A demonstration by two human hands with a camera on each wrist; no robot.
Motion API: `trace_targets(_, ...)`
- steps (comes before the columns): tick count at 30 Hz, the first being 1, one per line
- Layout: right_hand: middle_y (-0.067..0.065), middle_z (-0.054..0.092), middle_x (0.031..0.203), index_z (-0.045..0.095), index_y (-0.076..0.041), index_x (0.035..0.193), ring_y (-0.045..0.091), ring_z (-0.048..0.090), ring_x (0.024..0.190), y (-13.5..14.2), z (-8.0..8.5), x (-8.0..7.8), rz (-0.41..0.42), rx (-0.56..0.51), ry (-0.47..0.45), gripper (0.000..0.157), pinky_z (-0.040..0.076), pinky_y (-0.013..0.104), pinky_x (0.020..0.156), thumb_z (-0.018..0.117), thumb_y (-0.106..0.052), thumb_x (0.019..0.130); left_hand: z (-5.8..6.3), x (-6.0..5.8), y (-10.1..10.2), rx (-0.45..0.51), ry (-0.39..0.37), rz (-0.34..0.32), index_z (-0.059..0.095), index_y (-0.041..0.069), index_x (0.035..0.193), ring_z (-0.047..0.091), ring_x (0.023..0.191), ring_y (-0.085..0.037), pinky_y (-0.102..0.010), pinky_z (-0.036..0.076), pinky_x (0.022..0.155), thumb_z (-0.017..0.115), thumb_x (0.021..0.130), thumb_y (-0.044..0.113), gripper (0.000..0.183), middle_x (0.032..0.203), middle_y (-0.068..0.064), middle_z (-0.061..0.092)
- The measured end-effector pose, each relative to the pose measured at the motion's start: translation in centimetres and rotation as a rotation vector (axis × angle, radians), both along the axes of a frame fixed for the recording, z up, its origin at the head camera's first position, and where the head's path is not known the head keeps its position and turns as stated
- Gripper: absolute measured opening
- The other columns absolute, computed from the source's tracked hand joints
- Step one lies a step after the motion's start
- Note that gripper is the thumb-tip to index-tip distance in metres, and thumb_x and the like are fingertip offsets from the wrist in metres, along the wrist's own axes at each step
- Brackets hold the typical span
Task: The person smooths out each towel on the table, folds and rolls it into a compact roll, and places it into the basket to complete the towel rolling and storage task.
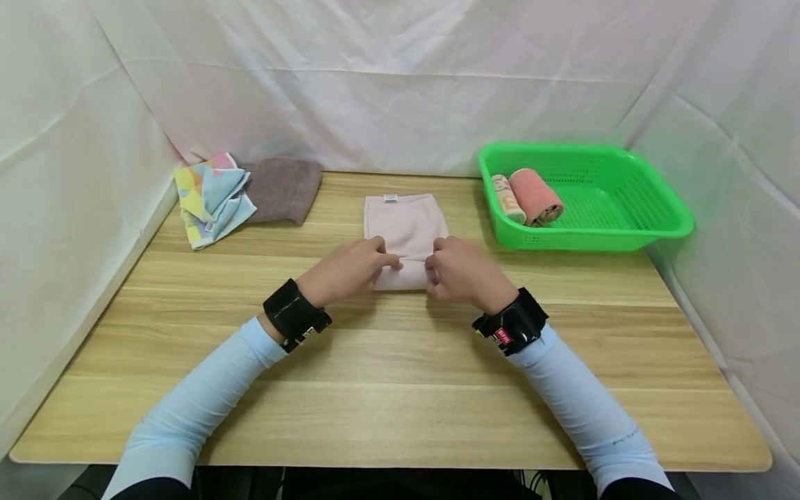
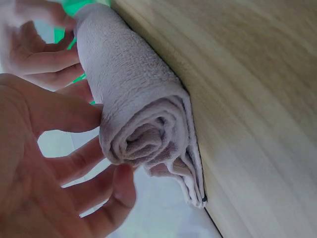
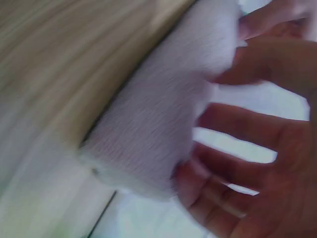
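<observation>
A pale pink towel [image 1: 409, 226] lies in the middle of the frame on a wood table [image 1: 400, 396]. Its top part is flat, with a small white tag [image 1: 390, 198] at its upper left corner. The near part is rolled up. In the left wrist view, the end of the roll shows round and round layers, like a snail shell, and some flat layers stick out below it.

The left hand [image 1: 350, 269], left of the middle, holds the towel at its left end. Its thumb is on the roll, and its fingers are bent around that end. The right hand [image 1: 465, 272], just right of the middle, holds the other end with its thumb and bent fingers. The right wrist view is blurry, so how hard those fingers press is not clear.

In the upper right is a green basket [image 1: 581, 239]. At its left side sit a fat pink roll [image 1: 534, 194] and a thin patterned roll [image 1: 507, 200], side by side. In the upper left, a bright cloth [image 1: 215, 198] with yellow, blue and pink lies crumpled, touching a folded brown cloth [image 1: 284, 189]. A white sheet [image 1: 387, 104] hangs behind. Both arms have light blue sleeves [image 1: 200, 396] and black wrist bands [image 1: 294, 312].
</observation>
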State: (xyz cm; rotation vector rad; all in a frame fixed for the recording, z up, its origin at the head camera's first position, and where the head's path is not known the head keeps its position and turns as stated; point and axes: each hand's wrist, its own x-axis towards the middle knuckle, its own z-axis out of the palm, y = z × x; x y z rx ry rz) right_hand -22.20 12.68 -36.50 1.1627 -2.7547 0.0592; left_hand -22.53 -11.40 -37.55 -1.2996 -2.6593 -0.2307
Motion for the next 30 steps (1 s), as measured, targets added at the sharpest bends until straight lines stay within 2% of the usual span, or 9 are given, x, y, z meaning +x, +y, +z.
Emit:
trace_targets(3,-0.001,0.048,0.074,0.064,-0.016,0.072,0.02,0.046,0.069,-0.2,-0.3,0.2,-0.034,0.004,0.011,0.013,0.039,0.034,0.057,0.075,-0.019,0.065,0.0,-0.1,0.1,-0.007,0.042,-0.013,0.073,0.021,0.105,0.047,0.073,-0.019,-0.029,0.041,0.06,0.058,0.083,0.007,0.03,0.092,-0.004,0.053)
trace_targets(6,-0.002,0.05,0.071,0.064,-0.016,0.072,0.02,0.047,0.069,-0.2,-0.8,-0.2,-0.031,-0.021,0.032,0.015,0.04,0.034,0.056,0.075,-0.015,0.063,0.0,0.0,0.3,-0.034,0.057,-0.01,0.073,0.019,0.102,0.047,0.078,-0.019,-0.032,0.041,0.063,0.065,0.083,0.025,0.022,0.098,-0.005,0.052)
trace_targets(10,-0.006,0.05,0.065,0.06,-0.018,0.068,0.017,0.045,0.065,0.2,-1.4,-1.1,0.01,-0.074,-0.014,0.011,0.037,0.032,0.055,0.07,-0.016,0.063,0.1,0.5,0.6,-0.089,0.072,0.012,0.069,0.016,0.097,0.043,0.078,-0.018,-0.035,0.039,0.064,0.073,0.073,0.049,0.041,0.098,-0.003,0.047)
trace_targets(13,-0.008,0.044,0.061,0.056,-0.02,0.065,0.015,0.042,0.06,0.4,-1.4,-1.6,0.044,-0.11,-0.088,0.012,0.033,0.029,0.054,0.068,-0.02,0.067,0.3,0.9,0.7,-0.11,0.114,0.02,0.066,0.014,0.091,0.041,0.077,-0.019,-0.035,0.037,0.064,0.078,0.065,0.053,0.048,0.093,-0.002,0.043)
trace_targets(19,-0.008,0.029,0.057,0.051,-0.019,0.066,0.011,0.033,0.054,0.6,-0.8,-1.8,0.055,-0.109,-0.24,0.013,0.026,0.026,0.051,0.062,-0.018,0.072,0.6,1.3,0.7,-0.07,0.151,-0.011,0.059,0.011,0.09,0.047,0.068,-0.019,-0.034,0.039,0.058,0.08,0.069,0.031,0.036,0.079,0.0,0.047)
trace_targets(21,-0.008,0.037,0.06,0.057,-0.019,0.077,0.011,0.039,0.056,0.7,-0.8,-1.9,0.037,-0.117,-0.289,0.005,0.03,0.026,0.053,0.061,-0.017,0.076,0.7,1.3,0.6,-0.03,0.119,-0.034,0.057,0.01,0.096,0.048,0.063,-0.018,-0.033,0.04,0.053,0.076,0.072,0.019,0.032,0.075,0.0,0.05)
trace_targets(23,-0.007,0.049,0.068,0.059,-0.018,0.093,0.011,0.047,0.063,0.9,-0.8,-1.9,0.018,-0.128,-0.323,0.015,0.036,0.027,0.057,0.062,-0.017,0.078,0.8,1.2,0.5,0.005,0.08,-0.054,0.054,0.008,0.101,0.047,0.059,-0.016,-0.03,0.04,0.05,0.072,0.074,0.011,0.032,0.074,0.001,0.052)
trace_targets(26,-0.003,0.058,0.089,0.06,-0.019,0.11,0.012,0.053,0.077,1.0,-0.6,-1.6,0.025,-0.15,-0.289,0.03,0.042,0.029,0.066,0.063,-0.018,0.079,0.8,1.0,0.3,0.033,-0.003,-0.058,0.054,0.007,0.109,0.049,0.061,-0.016,-0.029,0.042,0.052,0.07,0.078,0.004,0.036,0.077,0.0,0.056)
trace_targets(30,-0.002,0.056,0.094,0.072,-0.017,0.106,0.013,0.051,0.078,0.9,0.2,-1.0,0.079,-0.138,-0.086,0.025,0.044,0.029,0.066,0.066,-0.018,0.081,0.4,0.3,0.1,0.066,-0.107,-0.033,0.052,0.008,0.112,0.049,0.062,-0.017,-0.028,0.042,0.055,0.064,0.084,0.002,0.031,0.074,-0.001,0.055)
